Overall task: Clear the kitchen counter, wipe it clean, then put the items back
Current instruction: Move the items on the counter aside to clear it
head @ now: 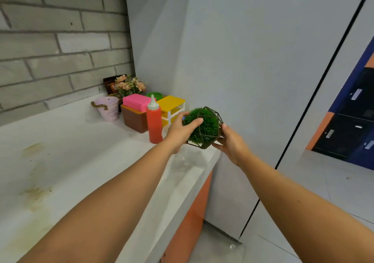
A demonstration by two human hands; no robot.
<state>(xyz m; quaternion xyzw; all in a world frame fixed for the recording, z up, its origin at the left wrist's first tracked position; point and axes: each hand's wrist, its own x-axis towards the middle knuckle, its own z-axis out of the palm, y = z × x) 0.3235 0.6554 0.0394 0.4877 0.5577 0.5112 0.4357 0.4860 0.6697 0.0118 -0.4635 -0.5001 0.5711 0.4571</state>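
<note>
A green grass ball in a dark wire frame (205,128) sits between both of my hands above the counter's right end. My left hand (180,130) grips its left side, thumb over the top. My right hand (230,142) cups it from the right and below. Packed into the corner of the white counter (81,161) are a red squeeze bottle (154,124), a brown box topped with pink cloths (135,111), a yellow mini drawer unit (172,105), a pink pail (109,108), a flower bunch (129,85) and a green lid (154,95).
Yellowish stains (35,194) mark the counter's left part. A grey brick wall (60,40) backs the counter and a white wall (232,60) closes its right end. Orange cabinet fronts (190,222) are below. Dark lockers (354,125) are at far right.
</note>
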